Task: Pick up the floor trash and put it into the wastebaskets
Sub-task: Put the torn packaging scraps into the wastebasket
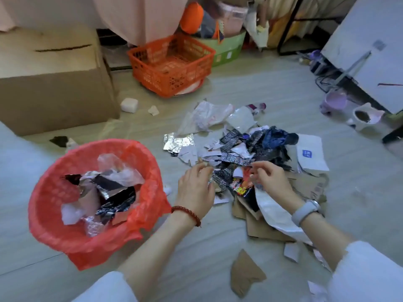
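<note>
Soft daylight, blurred, warped edges

Lived-in home room, cluttered. Beyond left hand (195,184): cardboard box (52,83), orange plastic basket (172,62), hanging pink fabric (139,16). Far right of right hand (270,179): pet bowls (366,115), cables on pale floor.

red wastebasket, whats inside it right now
The red wastebasket holds crumpled clear plastic, silver foil scraps and dark printed wrapper pieces. Its bottom and anything under that heap are covered, so not visible.
</note>
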A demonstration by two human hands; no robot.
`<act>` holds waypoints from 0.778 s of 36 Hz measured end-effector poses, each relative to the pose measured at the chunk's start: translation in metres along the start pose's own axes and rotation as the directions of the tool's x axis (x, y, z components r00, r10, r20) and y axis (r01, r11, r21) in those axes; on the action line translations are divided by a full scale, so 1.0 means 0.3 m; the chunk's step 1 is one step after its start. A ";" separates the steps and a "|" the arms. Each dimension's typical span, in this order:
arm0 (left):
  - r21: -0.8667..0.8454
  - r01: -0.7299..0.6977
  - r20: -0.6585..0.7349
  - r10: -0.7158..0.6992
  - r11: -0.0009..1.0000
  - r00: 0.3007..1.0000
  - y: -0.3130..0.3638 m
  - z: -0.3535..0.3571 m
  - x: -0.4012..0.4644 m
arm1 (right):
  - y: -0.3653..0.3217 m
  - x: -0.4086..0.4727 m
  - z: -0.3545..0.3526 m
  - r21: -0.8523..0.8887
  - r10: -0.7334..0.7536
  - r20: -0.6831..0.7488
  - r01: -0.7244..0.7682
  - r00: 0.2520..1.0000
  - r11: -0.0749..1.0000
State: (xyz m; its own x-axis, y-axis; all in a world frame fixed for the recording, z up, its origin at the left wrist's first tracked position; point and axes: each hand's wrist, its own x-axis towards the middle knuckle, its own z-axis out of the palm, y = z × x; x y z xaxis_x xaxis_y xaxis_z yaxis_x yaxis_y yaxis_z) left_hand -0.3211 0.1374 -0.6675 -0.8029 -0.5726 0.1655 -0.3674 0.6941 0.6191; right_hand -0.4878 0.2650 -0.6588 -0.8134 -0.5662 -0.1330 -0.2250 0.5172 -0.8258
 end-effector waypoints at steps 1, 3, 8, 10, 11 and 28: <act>-0.001 -0.026 0.046 0.026 1.000 0.999 0.031 0.062 0.000 | 0.058 -0.006 -0.061 0.008 0.017 -0.039 -0.017 0.999 1.000; 0.019 -0.113 0.153 0.109 0.993 0.982 0.090 0.184 -0.002 | 0.185 -0.024 -0.176 0.046 0.077 -0.119 -0.072 0.990 0.996; 0.124 -0.317 0.447 0.232 0.940 0.864 0.218 0.494 -0.041 | 0.568 -0.105 -0.395 0.053 0.274 -0.307 -0.271 0.912 0.961; 0.134 -0.363 0.515 0.248 0.922 0.820 0.261 0.597 -0.064 | 0.730 -0.170 -0.441 -0.037 0.341 -0.325 -0.372 0.882 0.927; 0.115 -0.402 0.526 0.287 0.909 0.800 0.278 0.654 -0.075 | 0.808 -0.202 -0.454 -0.086 0.379 -0.306 -0.422 0.873 0.903; 0.165 -0.665 0.662 0.418 0.728 0.622 0.359 1.146 -0.379 | 1.261 -0.274 -0.366 -0.723 0.012 0.045 0.024 0.999 0.690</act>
State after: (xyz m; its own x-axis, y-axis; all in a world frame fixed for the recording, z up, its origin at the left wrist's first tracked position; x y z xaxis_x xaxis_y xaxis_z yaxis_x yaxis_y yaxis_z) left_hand -0.4308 0.4270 -0.8835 -0.9637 0.2231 -0.1464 0.1893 0.9583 0.2142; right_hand -0.5650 0.5778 -0.9000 -0.7912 -0.5884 -0.1670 -0.5630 0.8073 -0.1770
